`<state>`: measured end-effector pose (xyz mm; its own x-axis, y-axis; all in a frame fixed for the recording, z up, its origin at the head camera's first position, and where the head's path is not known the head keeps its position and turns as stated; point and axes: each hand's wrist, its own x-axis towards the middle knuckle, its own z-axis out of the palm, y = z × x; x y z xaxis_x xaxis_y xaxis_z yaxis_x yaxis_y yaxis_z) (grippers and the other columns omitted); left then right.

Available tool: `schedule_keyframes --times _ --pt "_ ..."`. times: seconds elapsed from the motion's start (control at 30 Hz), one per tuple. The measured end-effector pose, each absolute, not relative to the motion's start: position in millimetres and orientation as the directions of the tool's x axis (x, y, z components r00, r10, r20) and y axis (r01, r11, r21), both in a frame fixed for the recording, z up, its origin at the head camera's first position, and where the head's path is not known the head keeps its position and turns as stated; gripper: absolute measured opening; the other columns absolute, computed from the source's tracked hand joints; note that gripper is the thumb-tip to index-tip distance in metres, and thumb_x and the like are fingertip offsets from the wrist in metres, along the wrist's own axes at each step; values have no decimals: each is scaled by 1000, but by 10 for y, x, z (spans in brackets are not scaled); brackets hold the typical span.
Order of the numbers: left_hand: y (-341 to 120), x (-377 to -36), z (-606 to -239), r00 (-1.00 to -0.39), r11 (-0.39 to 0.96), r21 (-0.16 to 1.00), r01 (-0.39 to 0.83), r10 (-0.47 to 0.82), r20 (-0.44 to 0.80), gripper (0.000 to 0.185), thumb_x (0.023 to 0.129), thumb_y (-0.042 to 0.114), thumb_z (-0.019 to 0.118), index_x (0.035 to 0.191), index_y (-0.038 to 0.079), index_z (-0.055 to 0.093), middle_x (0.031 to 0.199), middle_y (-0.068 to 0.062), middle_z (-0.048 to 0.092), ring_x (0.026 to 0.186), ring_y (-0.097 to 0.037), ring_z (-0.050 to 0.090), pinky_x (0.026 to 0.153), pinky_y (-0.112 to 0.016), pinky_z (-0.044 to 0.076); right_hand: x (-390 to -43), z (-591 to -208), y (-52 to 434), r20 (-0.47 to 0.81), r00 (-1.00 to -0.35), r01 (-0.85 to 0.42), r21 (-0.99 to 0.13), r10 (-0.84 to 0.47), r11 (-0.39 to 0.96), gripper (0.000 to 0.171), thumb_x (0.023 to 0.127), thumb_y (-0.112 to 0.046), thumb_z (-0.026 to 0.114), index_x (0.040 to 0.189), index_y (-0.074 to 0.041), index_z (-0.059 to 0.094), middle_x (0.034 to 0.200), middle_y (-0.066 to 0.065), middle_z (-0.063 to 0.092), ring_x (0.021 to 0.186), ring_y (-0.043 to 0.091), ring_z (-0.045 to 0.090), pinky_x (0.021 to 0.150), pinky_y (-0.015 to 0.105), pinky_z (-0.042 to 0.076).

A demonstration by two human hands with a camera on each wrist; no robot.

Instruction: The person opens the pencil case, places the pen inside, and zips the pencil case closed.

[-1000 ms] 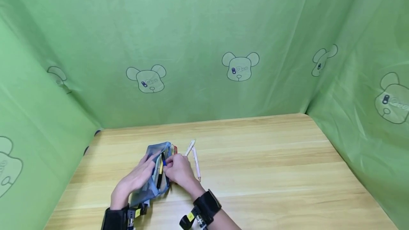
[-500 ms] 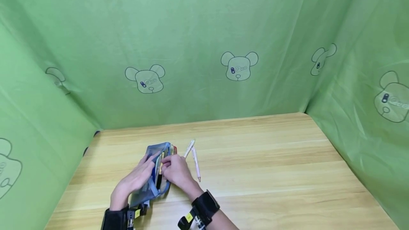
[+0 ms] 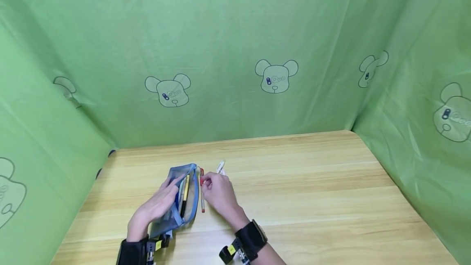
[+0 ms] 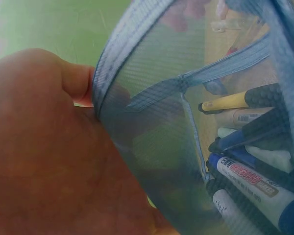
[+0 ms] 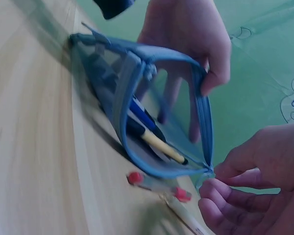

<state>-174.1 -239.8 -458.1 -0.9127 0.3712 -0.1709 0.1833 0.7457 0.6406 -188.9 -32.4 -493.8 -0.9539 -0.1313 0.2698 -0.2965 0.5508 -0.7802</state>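
Note:
My left hand [image 3: 159, 203] holds the rim of a blue mesh pencil case [image 3: 156, 228], its thumb over the zipper edge and other fingers behind the mesh. Inside lie a yellow-and-black pen [image 3: 185, 191], a white-and-blue whiteboard marker [image 4: 252, 183] and other pens. To the right of the case is my right hand [image 3: 219, 193], fingers loosely bent, close to a clear pen with red ends [image 3: 202, 203] on the table. Nothing shows between its thumb and fingers in the right wrist view. A pale pen [image 5: 181, 213] lies beside the red-ended one.
White pens [image 3: 220, 167] on the wooden table [image 3: 312, 199] are partly hidden behind my right hand. Green sheeting [image 3: 228, 52] with bear-head prints surrounds the table at the back and sides.
My right hand has come out of the case mouth and moved right, beside the red-ended pen. A black-and-blue pen seen at the opening earlier no longer shows there. My left hand stays put.

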Motion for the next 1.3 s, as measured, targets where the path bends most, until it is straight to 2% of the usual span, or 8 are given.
schedule_keyframes --times 0.13,0.33,0.47,0.7,0.97,1.17,1.3 --pt "-2390 -1743 -4578 -918 749 640 174 359 -170 57 110 20 13 161 -3 24 166 -26 18 151 -53 1 119 -69 5 -1899 -4948 -218 263 -960 -265 -751 -95 605 24 85 2 72 108 -3 76 78 -4 66 62 3 55 55 18 49" --pt "-2385 -1743 -4584 -916 755 636 160 353 -188 57 110 20 12 161 -1 22 168 -23 16 152 -51 -1 120 -67 2 -1935 -4980 -67 239 -971 -196 -727 -25 658 37 86 -5 77 122 -8 71 89 -1 66 64 7 56 55 22 49" --pt "-2385 -1744 -4583 -916 756 636 154 351 -195 57 110 20 12 162 -1 22 168 -23 15 153 -50 -2 120 -67 2 -1939 -5022 11 245 -969 -166 -697 15 698 39 85 -8 80 123 -9 71 95 3 67 68 12 59 55 24 51" --pt "-2382 -1746 -4573 -915 757 637 144 348 -206 57 110 21 12 162 0 22 168 -24 14 153 -50 -3 120 -67 2 -1905 -5114 64 236 -971 -129 -652 38 748 42 84 -11 81 124 -6 70 107 14 67 60 15 53 43 22 43" --pt "-2384 -1738 -4566 -913 756 639 142 349 -211 57 110 21 11 162 0 21 168 -25 13 153 -50 -3 119 -69 3 -1894 -5175 45 242 -970 -125 -583 25 803 42 84 -15 83 123 -3 71 103 14 67 72 21 60 48 24 47" --pt "-2377 -1738 -4564 -914 753 643 143 350 -207 57 110 21 12 162 1 20 168 -23 14 153 -49 -3 120 -68 2 -1888 -5210 16 264 -964 -141 -557 14 818 35 82 -10 84 114 0 73 90 10 63 64 17 53 45 22 44" --pt "-2376 -1744 -4564 -915 753 644 139 347 -208 57 109 21 13 162 1 20 169 -22 13 153 -48 -3 120 -67 2 -1894 -5221 9 260 -966 -131 -534 14 835 30 82 -4 81 110 1 73 86 8 61 60 16 49 44 21 41"
